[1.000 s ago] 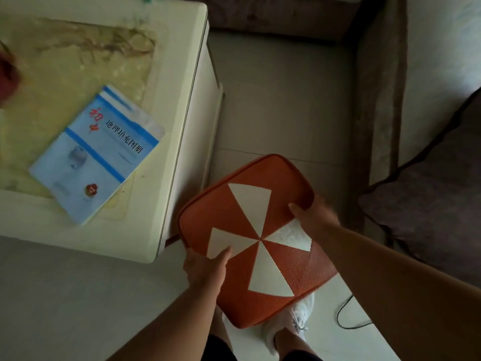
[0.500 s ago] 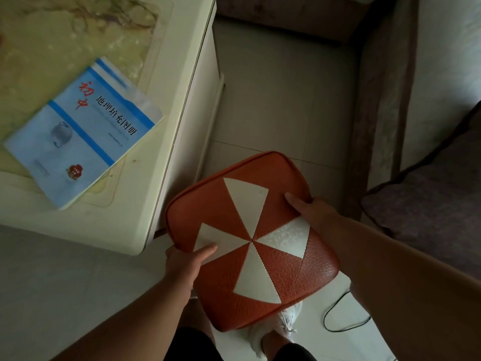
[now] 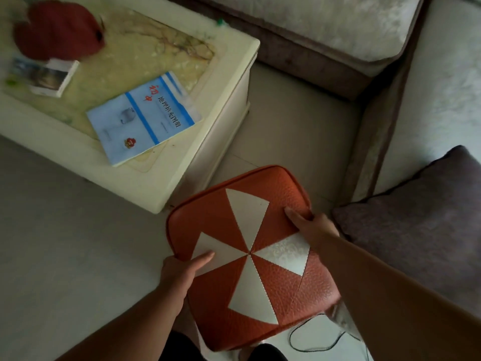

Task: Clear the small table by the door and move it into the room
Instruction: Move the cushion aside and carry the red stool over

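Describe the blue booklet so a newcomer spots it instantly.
Start at the cream table left of the sofa. The blue booklet lies flat on the tabletop's near right corner. Unlike the red cloth and small white book further back, it is pale blue with red characters.

Cream square desk (image 3: 208,142) with marbled top, on floor beside sofa; carries blue booklet (image 3: 143,118), small book (image 3: 49,78), red cloth (image 3: 58,29).

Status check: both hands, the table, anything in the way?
Left hand and right hand grip orange cushion at its edges. Table not cleared: blue booklet, small book, red item on top. Sofa close behind.
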